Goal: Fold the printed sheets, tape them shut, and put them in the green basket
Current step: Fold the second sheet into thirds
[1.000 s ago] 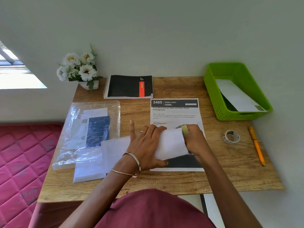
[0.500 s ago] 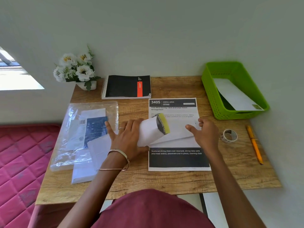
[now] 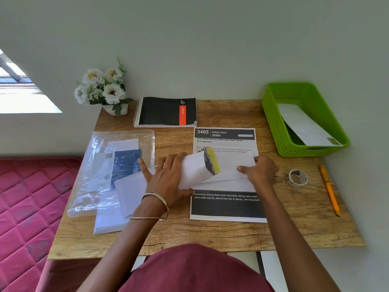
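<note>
A white printed sheet [image 3: 229, 168] lies partly folded across the middle of the wooden table, its left flap curled up and showing a black and yellow edge. My left hand [image 3: 166, 178] holds that raised flap, thumb tucked under it. My right hand [image 3: 260, 170] pinches the sheet's right end against the table. Under it lies a flat printed sheet [image 3: 226, 205] headed 3405 DINING AREA. The green basket [image 3: 273, 123] stands at the back right with one folded white sheet [image 3: 305, 125] inside. A roll of clear tape [image 3: 296, 177] sits right of my right hand.
A yellow pencil [image 3: 329, 190] lies by the right edge. A black spiral notebook [image 3: 167, 111] and a pot of white flowers [image 3: 103, 89] stand at the back. A clear plastic bag [image 3: 109, 171] and loose white papers [image 3: 113, 218] lie on the left. A pink mattress [image 3: 27, 207] adjoins the table.
The folded sheet has been opened out: my right hand slid right along it to its end, while my left hand shifted left, holding the curled flap up.
</note>
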`<state>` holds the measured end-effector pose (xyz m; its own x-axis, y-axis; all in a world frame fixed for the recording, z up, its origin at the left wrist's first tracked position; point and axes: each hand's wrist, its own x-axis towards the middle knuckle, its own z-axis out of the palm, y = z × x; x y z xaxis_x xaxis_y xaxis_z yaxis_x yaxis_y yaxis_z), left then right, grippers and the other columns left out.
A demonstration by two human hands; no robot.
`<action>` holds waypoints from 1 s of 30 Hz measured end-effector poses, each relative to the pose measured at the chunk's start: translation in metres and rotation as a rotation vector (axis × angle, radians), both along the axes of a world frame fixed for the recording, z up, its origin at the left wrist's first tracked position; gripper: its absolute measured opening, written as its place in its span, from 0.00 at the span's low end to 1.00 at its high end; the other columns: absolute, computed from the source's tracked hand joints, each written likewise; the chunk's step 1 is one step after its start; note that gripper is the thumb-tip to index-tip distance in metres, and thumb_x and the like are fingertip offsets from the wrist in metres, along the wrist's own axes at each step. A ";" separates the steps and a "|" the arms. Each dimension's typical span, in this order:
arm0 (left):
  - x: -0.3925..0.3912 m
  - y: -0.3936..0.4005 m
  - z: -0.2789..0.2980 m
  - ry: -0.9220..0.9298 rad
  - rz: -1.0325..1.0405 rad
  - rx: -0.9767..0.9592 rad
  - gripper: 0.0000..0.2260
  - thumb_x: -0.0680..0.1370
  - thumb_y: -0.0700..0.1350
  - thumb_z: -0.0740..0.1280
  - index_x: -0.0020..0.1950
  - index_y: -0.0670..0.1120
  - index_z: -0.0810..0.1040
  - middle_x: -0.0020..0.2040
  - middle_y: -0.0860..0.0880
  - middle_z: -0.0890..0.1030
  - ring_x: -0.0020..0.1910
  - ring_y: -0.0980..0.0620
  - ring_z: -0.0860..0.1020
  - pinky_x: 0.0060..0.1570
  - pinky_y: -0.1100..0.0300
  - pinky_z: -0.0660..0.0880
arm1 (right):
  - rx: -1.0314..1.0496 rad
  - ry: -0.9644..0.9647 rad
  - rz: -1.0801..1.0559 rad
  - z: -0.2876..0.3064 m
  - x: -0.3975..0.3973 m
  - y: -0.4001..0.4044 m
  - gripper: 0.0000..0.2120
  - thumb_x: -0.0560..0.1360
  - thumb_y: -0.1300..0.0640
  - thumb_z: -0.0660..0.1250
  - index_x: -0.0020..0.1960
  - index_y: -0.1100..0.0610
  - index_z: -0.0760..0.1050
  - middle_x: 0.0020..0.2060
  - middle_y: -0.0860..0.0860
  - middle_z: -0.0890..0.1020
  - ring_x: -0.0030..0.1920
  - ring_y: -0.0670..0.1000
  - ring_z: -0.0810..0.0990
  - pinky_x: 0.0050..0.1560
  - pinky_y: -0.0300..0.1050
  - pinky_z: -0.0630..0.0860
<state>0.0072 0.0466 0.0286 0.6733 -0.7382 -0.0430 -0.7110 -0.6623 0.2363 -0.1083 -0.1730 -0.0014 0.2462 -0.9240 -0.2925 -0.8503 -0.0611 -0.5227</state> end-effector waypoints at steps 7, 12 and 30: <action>-0.001 -0.001 -0.005 -0.008 -0.003 0.019 0.41 0.68 0.62 0.70 0.74 0.53 0.53 0.72 0.52 0.61 0.73 0.47 0.56 0.60 0.27 0.32 | 0.091 -0.546 0.109 0.017 -0.018 0.007 0.07 0.72 0.60 0.72 0.48 0.60 0.76 0.45 0.55 0.82 0.46 0.56 0.81 0.39 0.50 0.80; 0.002 -0.006 -0.008 -0.009 0.038 0.047 0.39 0.70 0.59 0.70 0.74 0.52 0.53 0.72 0.51 0.61 0.73 0.46 0.56 0.61 0.25 0.35 | 0.084 -0.816 0.068 0.039 -0.032 0.010 0.08 0.76 0.62 0.67 0.53 0.55 0.71 0.48 0.51 0.79 0.35 0.47 0.82 0.24 0.44 0.78; 0.016 -0.002 -0.011 0.074 0.164 0.039 0.45 0.65 0.58 0.74 0.73 0.51 0.52 0.71 0.49 0.61 0.73 0.43 0.55 0.60 0.27 0.33 | 0.178 -1.045 -0.030 0.035 -0.048 0.017 0.08 0.75 0.63 0.68 0.52 0.54 0.73 0.48 0.52 0.81 0.36 0.48 0.83 0.25 0.40 0.78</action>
<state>0.0228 0.0448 0.0172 0.7785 -0.6155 -0.1231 -0.5743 -0.7776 0.2562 -0.1565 -0.1556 0.0333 0.4319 -0.8984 -0.0802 0.0269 0.1017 -0.9944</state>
